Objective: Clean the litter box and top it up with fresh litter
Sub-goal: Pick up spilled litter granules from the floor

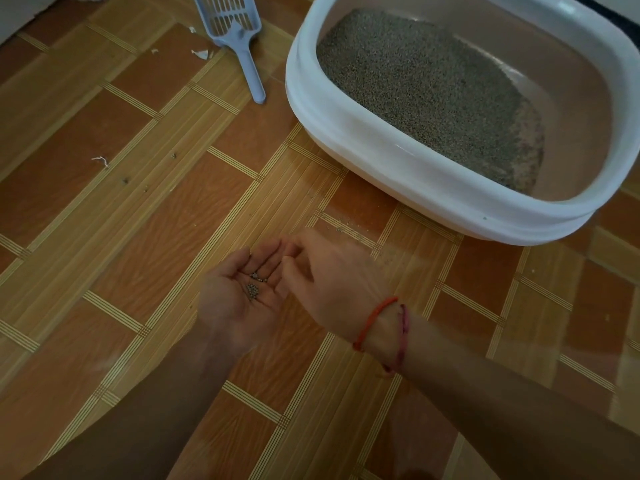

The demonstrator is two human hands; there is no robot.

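Note:
A white litter box (381,147) stands on the floor at the upper right, with grey litter (429,88) spread over most of its bottom. A pale blue slotted scoop (239,39) lies on the floor to its left, handle toward me. My left hand (242,296) is cupped palm up over the floor, with a few grey litter grains (254,285) resting in the palm. My right hand (332,275), red strings on its wrist, hovers just right of it, fingertips bent down at the left palm's edge. What its fingertips hold is hidden.
The floor is brown and tan patterned vinyl (138,202). White paper scraps (201,53) lie near the scoop and another scrap (100,161) at the left. Loose litter grains (343,226) dot the floor in front of the box.

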